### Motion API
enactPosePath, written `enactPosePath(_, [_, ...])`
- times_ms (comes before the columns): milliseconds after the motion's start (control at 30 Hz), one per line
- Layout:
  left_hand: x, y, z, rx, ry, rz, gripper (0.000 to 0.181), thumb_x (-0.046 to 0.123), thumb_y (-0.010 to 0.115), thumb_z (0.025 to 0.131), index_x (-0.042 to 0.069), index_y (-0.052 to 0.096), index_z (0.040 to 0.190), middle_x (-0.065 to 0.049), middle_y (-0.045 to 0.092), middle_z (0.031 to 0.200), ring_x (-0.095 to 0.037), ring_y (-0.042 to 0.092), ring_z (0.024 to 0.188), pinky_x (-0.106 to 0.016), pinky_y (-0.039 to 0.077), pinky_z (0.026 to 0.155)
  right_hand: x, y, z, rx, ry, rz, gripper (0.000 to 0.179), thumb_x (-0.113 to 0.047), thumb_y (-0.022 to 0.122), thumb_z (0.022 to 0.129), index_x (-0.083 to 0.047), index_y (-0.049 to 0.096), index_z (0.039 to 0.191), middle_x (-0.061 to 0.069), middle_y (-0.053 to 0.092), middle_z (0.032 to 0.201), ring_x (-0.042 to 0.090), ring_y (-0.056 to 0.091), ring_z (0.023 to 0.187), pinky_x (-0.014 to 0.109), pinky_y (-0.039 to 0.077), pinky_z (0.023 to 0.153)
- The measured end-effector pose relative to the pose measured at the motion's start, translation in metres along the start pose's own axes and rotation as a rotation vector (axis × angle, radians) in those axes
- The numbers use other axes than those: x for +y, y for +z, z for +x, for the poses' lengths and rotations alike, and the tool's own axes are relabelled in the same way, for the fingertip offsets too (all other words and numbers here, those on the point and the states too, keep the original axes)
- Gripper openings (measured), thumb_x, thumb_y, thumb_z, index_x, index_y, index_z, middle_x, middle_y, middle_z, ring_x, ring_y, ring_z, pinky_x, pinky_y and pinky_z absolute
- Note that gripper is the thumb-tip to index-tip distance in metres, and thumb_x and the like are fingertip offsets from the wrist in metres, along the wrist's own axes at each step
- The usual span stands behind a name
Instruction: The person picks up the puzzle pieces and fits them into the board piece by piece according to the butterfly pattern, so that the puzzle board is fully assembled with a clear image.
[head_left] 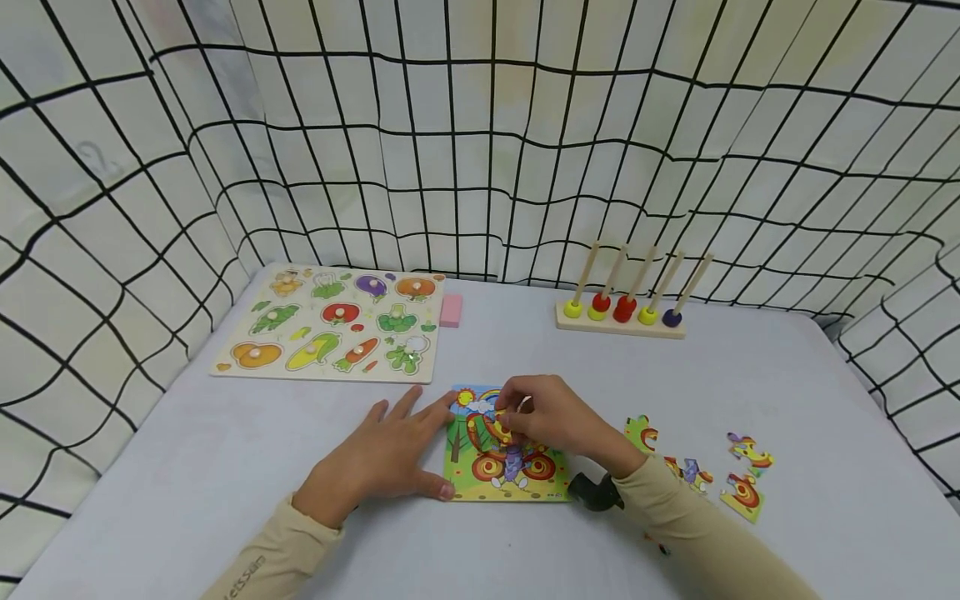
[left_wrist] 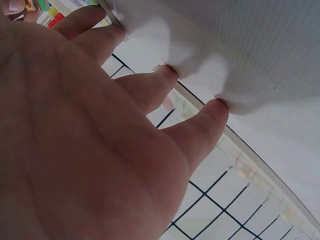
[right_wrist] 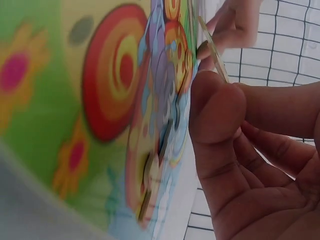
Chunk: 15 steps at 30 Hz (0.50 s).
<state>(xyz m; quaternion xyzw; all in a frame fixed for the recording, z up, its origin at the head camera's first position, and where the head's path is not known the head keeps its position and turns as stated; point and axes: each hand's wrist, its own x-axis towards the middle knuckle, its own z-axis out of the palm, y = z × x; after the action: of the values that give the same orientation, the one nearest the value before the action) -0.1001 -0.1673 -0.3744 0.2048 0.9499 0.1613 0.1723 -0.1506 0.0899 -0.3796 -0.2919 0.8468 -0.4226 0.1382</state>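
Observation:
A small butterfly jigsaw puzzle board (head_left: 467, 490) lies flat on the white table. My left hand (head_left: 390, 454) has its fingers spread; its thumb and a fingertip touch the board's left edge, and in the left wrist view other fingertips press the table. Over the upper middle of the board, my right hand (head_left: 551, 417) pinches a thin puzzle piece (right_wrist: 216, 50) between thumb and finger. That piece is tilted, seen edge-on in the right wrist view, and mostly hidden by fingers in the head view. Part of the butterfly on the board stands slightly raised, with gaps beside it.
Several loose puzzle pieces (head_left: 744, 497) lie right of the board, some partly behind my right forearm. A vegetable peg puzzle (head_left: 360, 377) lies back left, beside a pink block (head_left: 451, 310). A bead-and-peg counting stand (head_left: 622, 327) stands back right. Black netting (head_left: 491, 142) surrounds the table.

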Motion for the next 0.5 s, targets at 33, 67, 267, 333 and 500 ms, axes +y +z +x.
enactPosePath(33, [0.0,0.0,0.0,0.001,0.0,0.0,0.099,0.056,0.092,0.078,0.013,0.051,0.158,-0.004,0.033,0.174,-0.044,0.015,0.161,-0.076,0.017,0.121,-0.001,0.002,0.001,-0.003,-0.006,0.002,0.005,-0.001,0.072,0.099,-0.005,0.073,0.103,-0.001,0.069,0.09,0.014,0.065,0.075,0.027,0.058,0.067])
enactPosePath(67, [0.0,0.0,0.0,0.001,-0.001,0.0,0.1,0.056,0.092,0.078,0.013,0.051,0.158,-0.005,0.034,0.173,-0.044,0.015,0.161,-0.076,0.017,0.121,-0.002,0.003,0.002,-0.005,-0.013,0.003,0.005,-0.001,0.072,0.099,-0.005,0.073,0.103,-0.001,0.068,0.09,0.014,0.065,0.073,0.027,0.058,0.067])
enactPosePath(267, [0.001,-0.002,0.0,0.001,-0.008,0.004,0.104,0.057,0.092,0.078,0.013,0.047,0.161,-0.005,0.038,0.171,-0.044,0.016,0.161,-0.076,0.017,0.121,-0.007,0.012,0.008,-0.036,-0.003,0.039,0.005,0.001,0.07,0.1,-0.004,0.071,0.102,0.002,0.067,0.081,0.014,0.064,0.062,0.027,0.056,0.057])
enactPosePath(333, [0.001,-0.002,-0.001,-0.001,-0.01,0.007,0.105,0.057,0.092,0.078,0.013,0.046,0.162,-0.005,0.039,0.17,-0.044,0.016,0.161,-0.076,0.017,0.121,-0.009,0.014,0.01,-0.045,0.016,0.044,0.006,0.002,0.069,0.101,-0.003,0.071,0.102,0.003,0.066,0.078,0.014,0.063,0.058,0.027,0.055,0.052])
enactPosePath(500, [0.001,-0.002,-0.002,-0.005,-0.008,0.008,0.109,0.056,0.091,0.079,0.012,0.04,0.165,-0.005,0.045,0.167,-0.043,0.016,0.161,-0.075,0.017,0.122,-0.014,0.018,0.012,-0.035,0.04,-0.027,0.005,0.0,0.071,0.101,-0.003,0.071,0.104,0.001,0.066,0.077,0.012,0.059,0.058,0.025,0.053,0.053])
